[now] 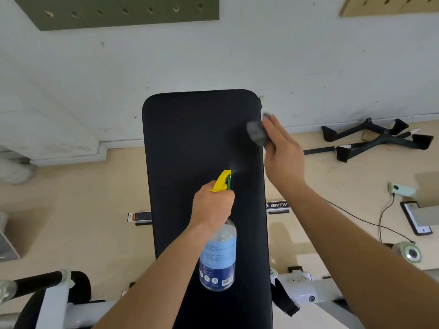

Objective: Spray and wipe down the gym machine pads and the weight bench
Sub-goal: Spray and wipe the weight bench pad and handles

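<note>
A long black bench pad (190, 138) runs away from me down the middle of the view. My left hand (212, 206) grips a clear spray bottle (219, 255) with a blue label and a yellow trigger head, held over the pad; a faint mist shows at the nozzle. My right hand (282, 153) holds a grey cloth (257, 131) against the pad's far right edge. The cloth is blurred.
Black cable handles (377, 136) lie on the beige floor at the right by the white wall. A phone (415, 217), a small white device (401, 189) and a black cable lie at the right. White machine frame tubes (301, 290) cross the bottom of the view.
</note>
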A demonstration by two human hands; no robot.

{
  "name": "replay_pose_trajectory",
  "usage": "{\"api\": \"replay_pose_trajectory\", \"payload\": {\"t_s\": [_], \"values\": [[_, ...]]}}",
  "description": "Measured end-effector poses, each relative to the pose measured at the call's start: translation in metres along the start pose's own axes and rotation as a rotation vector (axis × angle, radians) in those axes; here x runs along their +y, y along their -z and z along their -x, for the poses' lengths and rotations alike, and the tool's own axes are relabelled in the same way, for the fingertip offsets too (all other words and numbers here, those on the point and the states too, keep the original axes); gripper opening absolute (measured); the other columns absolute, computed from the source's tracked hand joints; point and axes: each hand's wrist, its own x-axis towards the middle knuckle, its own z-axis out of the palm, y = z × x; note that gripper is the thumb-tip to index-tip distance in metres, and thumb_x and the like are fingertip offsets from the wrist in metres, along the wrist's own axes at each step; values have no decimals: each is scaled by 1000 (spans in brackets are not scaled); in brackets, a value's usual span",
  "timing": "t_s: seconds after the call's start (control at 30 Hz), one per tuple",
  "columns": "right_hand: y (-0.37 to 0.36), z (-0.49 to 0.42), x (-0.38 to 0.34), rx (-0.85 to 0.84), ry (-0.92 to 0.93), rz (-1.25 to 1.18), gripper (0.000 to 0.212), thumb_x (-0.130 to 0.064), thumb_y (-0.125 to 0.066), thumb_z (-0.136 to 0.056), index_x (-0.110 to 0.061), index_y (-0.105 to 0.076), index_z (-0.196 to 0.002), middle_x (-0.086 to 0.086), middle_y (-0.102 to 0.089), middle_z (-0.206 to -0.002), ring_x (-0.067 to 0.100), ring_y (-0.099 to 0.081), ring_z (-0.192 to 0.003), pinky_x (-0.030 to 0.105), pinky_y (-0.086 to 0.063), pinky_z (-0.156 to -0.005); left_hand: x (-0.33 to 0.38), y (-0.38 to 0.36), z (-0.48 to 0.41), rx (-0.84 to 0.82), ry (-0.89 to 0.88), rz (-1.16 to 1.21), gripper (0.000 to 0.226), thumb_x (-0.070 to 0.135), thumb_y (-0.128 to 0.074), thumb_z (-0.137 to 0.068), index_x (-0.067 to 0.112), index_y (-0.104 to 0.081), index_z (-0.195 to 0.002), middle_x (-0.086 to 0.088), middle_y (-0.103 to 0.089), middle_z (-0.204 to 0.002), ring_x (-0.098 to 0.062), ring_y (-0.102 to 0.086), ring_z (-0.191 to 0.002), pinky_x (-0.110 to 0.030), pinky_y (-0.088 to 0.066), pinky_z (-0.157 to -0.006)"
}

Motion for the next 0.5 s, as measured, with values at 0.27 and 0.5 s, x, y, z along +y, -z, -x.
{"api": "replay_pose_trajectory", "payload": {"t_s": [0.27, 0.5], "values": [[-87, 29, 10, -197, 182, 213, 52, -1, -49, -91, -16, -55, -140, 9, -40, -156, 34, -38, -143, 48, -49, -103, -32, 15, 13, 44, -90, 106, 16, 2, -58, -86, 6, -68, -97, -27, -68, -101, -23, -54, -69, -37, -50, -64], [-66, 188, 36, -432, 588, 305, 46, -11, -43, -90, -18, -69, -127, 7, -56, -144, 31, -55, -131, 49, -52, -97, -57, 35, 21, 83, -29, 156, 31, -2, -54, -81, 20, -72, -91, -12, -74, -97, -17, -59, -71, -31, -54, -64]]}}
